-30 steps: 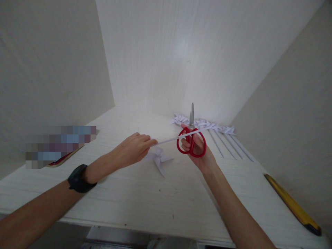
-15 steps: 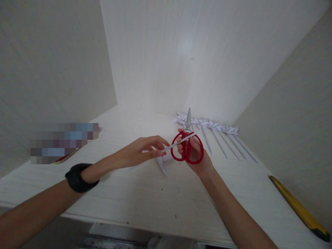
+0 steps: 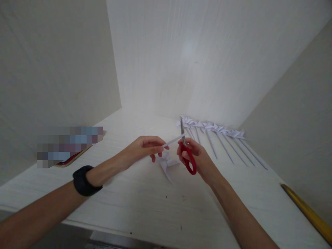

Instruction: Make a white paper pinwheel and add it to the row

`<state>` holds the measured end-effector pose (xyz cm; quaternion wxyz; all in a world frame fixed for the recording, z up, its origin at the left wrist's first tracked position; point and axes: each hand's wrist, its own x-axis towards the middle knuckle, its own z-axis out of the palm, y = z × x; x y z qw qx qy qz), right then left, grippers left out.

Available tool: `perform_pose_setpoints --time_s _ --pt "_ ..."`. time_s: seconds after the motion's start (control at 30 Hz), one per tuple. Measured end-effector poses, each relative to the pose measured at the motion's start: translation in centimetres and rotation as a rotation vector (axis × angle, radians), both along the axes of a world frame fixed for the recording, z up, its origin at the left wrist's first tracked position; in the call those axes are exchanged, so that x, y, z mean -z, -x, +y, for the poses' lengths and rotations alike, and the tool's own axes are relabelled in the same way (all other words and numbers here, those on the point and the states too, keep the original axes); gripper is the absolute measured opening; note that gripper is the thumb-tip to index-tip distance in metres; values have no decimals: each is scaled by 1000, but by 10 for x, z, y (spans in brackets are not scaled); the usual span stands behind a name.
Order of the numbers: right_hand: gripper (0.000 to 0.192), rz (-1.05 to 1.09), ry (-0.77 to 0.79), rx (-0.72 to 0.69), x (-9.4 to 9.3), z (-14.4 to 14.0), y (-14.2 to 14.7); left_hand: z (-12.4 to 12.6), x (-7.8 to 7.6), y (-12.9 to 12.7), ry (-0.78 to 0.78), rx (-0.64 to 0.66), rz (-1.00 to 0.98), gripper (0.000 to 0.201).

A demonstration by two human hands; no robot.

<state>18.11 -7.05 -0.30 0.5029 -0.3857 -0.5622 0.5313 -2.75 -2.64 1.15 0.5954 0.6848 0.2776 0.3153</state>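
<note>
Between thumb and fingers, my left hand [image 3: 150,148] pinches a thin white paper stick [image 3: 171,141]. My right hand [image 3: 194,154] grips red-handled scissors [image 3: 191,164], their blades pointing up and away from me. The stick's far end lies at the blades, just above the red handles; whether it is between the blades I cannot tell. Below the two hands, a white folded-paper pinwheel [image 3: 167,165] rests on the white surface, partly covered by my left fingers.
Several white paper pinwheels on sticks [image 3: 220,129] lie in a row at the back right. A yellow tool with a long body [image 3: 306,205] lies along the right wall. On the left is a blurred-out flat object [image 3: 77,152]. Walls [image 3: 160,62] enclose the white tabletop [image 3: 145,207].
My right hand has turned the scissors so the handles show edge-on and sit closed together. The stick's end now meets the blades instead of crossing the handles. The view has shifted slightly.
</note>
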Motion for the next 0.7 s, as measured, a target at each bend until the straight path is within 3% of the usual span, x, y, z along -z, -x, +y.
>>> perform_pose_setpoints --time_s 0.17,0.27,0.43,0.7 --pt "32 -444 -114 290 9 7 -3 6 -4 5 -165 -173 6 24" --pt "31 -610 -192 392 10 4 -1 7 -5 6 -307 -259 14 26" --pt "34 -657 -222 427 -1 -4 1 8 -3 7 -367 -366 -8 29" --pt "32 -687 -239 424 0 -5 2 7 -1 6 -370 -357 -10 30"
